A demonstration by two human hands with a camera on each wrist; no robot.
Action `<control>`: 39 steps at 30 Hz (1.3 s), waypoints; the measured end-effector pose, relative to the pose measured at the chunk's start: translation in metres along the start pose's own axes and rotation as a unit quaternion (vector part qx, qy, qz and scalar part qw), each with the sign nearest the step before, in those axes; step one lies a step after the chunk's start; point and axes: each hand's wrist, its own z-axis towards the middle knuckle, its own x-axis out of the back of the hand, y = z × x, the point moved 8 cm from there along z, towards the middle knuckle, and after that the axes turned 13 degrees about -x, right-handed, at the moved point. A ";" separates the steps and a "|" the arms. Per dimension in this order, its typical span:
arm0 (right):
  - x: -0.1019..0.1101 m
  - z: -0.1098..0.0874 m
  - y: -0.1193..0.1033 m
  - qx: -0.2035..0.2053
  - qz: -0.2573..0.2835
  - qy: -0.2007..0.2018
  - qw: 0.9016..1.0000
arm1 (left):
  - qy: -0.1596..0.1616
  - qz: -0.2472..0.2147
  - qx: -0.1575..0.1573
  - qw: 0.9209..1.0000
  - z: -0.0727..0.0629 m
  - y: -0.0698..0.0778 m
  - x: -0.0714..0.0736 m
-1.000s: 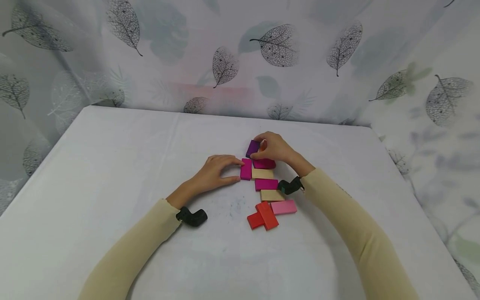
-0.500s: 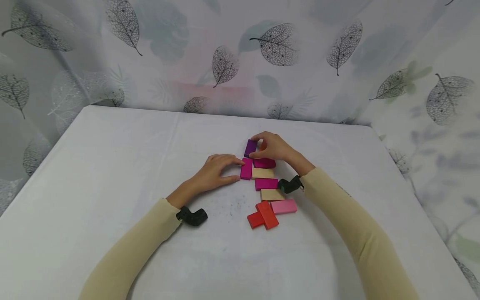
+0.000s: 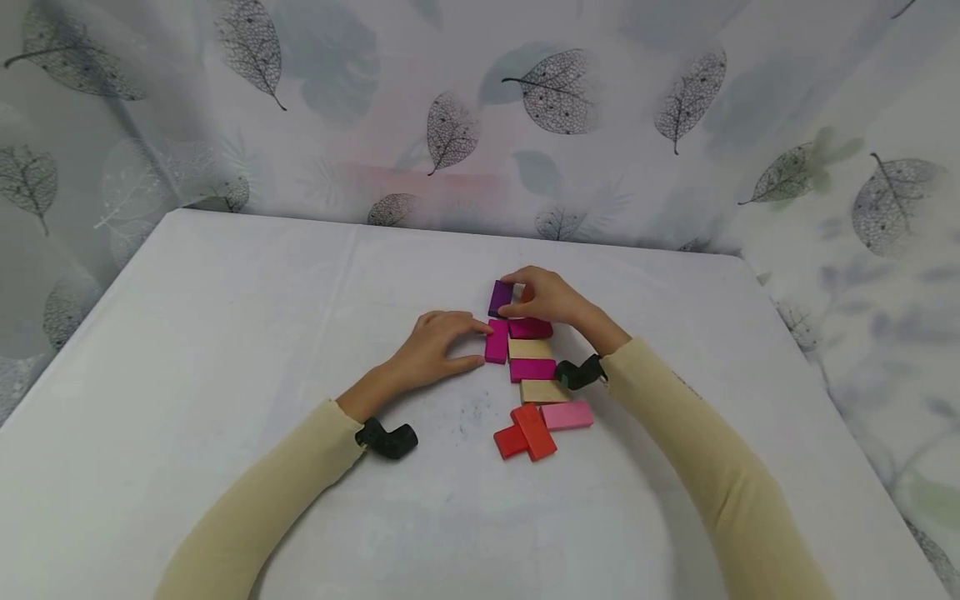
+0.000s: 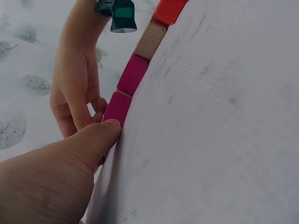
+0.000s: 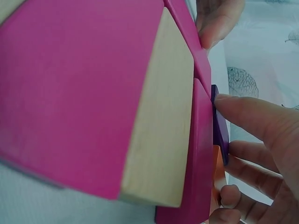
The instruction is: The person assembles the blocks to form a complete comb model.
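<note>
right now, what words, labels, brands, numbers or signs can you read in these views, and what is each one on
None can be read.
Coloured and wood-toned rectangular blocks: no lettering on the faces that show.
Beige long sleeve of the right arm: small dark marks along its upper edge, too small to tell whether they are text.
White covered table: faint dark smudges, no legible characters.

I see a white table (image 3: 375, 525), faint dark smudges (image 3: 472, 410) marking its top. Past its far edge rises a pale backdrop (image 3: 637, 196), printed with lacy dark leaves (image 3: 561, 92), softer grey-green ones, and a pinkish patch (image 3: 465, 192).
</note>
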 end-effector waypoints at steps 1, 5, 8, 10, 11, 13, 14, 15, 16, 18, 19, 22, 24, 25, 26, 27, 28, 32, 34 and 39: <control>0.000 0.000 0.000 0.003 0.000 0.002 1.000 | 0.001 0.001 -0.001 1.000 0.000 0.001 0.000; 0.000 0.000 0.000 0.013 0.000 0.005 1.000 | 0.004 0.005 -0.004 1.000 0.000 0.002 0.000; 0.001 0.000 -0.001 0.016 0.001 0.004 1.000 | 0.005 0.008 -0.006 1.000 0.000 0.002 0.000; 0.001 -0.001 -0.001 0.017 0.003 0.003 1.000 | 0.004 0.009 -0.005 1.000 0.000 0.002 0.000; 0.001 -0.001 -0.001 0.017 0.003 0.002 1.000 | 0.004 0.010 -0.005 1.000 0.000 0.002 0.000; 0.000 0.000 0.000 0.016 0.006 0.000 1.000 | 0.004 0.012 -0.004 1.000 0.000 0.001 0.000; 0.000 0.000 0.000 0.016 0.006 -0.001 1.000 | 0.004 0.013 -0.004 1.000 0.000 0.001 0.000; 0.000 0.000 0.001 0.015 0.007 -0.001 1.000 | 0.004 0.012 -0.004 1.000 0.000 0.001 0.000; 0.000 0.000 0.002 0.015 0.008 -0.001 1.000 | 0.004 0.012 -0.003 1.000 0.000 0.001 0.000; -0.001 0.000 0.002 0.014 0.011 -0.001 1.000 | 0.004 0.012 -0.001 1.000 0.000 0.001 0.000; -0.001 0.000 0.002 0.015 0.012 0.000 1.000 | 0.004 0.011 -0.001 1.000 0.000 0.001 0.000; -0.001 0.000 0.003 0.016 0.017 0.001 1.000 | 0.004 0.010 0.001 1.000 0.000 0.001 0.000; -0.001 -0.001 0.002 0.018 0.019 0.003 1.000 | 0.005 0.010 0.001 1.000 0.000 0.002 0.001; -0.001 -0.002 0.002 0.019 0.019 0.003 1.000 | 0.005 0.011 0.001 1.000 0.000 0.002 0.001; -0.001 -0.002 0.002 0.019 0.021 0.004 1.000 | 0.006 0.011 0.000 1.000 0.000 0.002 0.001; -0.001 -0.003 0.002 0.020 0.021 0.005 1.000 | 0.006 0.011 -0.001 1.000 0.000 0.003 0.001; -0.001 -0.003 0.002 0.020 0.021 0.006 1.000 | 0.006 0.011 -0.002 1.000 0.000 0.003 0.001; -0.001 -0.006 0.002 0.020 0.024 0.007 0.999 | 0.005 0.009 -0.004 1.000 0.000 0.004 0.000; -0.002 -0.007 0.002 0.023 0.023 0.008 0.999 | 0.005 0.009 -0.003 1.000 0.000 0.004 0.000; -0.002 -0.007 0.001 0.029 0.024 0.012 0.999 | 0.010 0.014 -0.006 1.000 0.000 0.004 0.002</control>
